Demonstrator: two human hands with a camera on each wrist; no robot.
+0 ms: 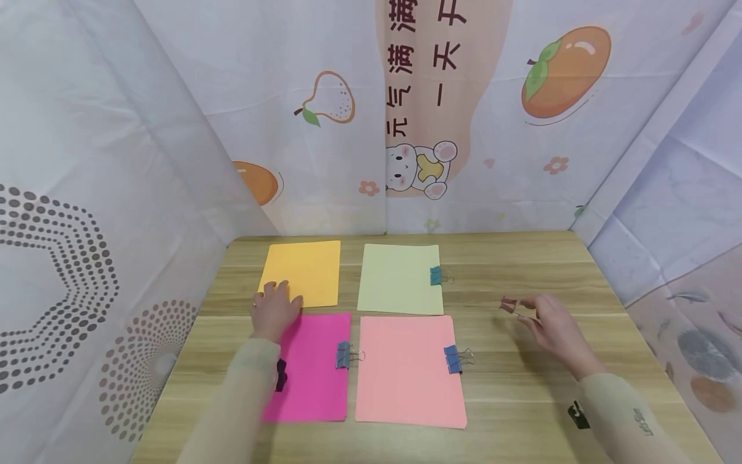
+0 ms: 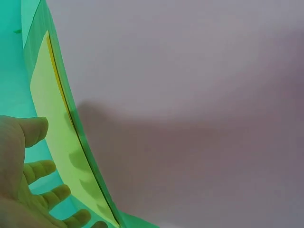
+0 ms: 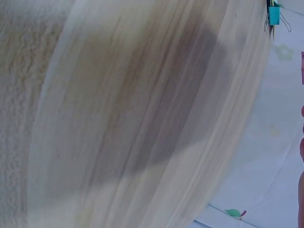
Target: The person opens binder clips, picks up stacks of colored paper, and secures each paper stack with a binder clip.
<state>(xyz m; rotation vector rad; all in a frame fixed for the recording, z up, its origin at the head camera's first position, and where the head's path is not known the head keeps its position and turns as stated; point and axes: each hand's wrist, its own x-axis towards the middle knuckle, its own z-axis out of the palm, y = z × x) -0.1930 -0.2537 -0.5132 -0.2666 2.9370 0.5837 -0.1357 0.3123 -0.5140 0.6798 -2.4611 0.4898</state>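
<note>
My left hand point(image 1: 275, 312) is over the near left corner of a stack of yellow paper point(image 1: 310, 270), at the far left of the table. Its fingers are spread and relaxed; in the left wrist view they hover beside the yellow sheets point(image 2: 59, 128), and contact is hard to tell. Over the right side of the table, my right hand point(image 1: 558, 328) pinches a dark red binder clip point(image 1: 508, 304) by its wire handles, with the clip's mouth pointing left. Only a sliver of that clip point(image 3: 302, 69) shows at the right wrist view's edge.
A pale green stack point(image 1: 400, 277) bears a teal clip point(image 1: 436, 276) on its right edge. Nearer stand a magenta stack point(image 1: 319, 393) with a blue-grey clip point(image 1: 343, 355) and a pink stack point(image 1: 406, 374) with a blue clip point(image 1: 453, 359). Printed curtains point(image 1: 324, 180) surround the wooden table point(image 1: 493, 406).
</note>
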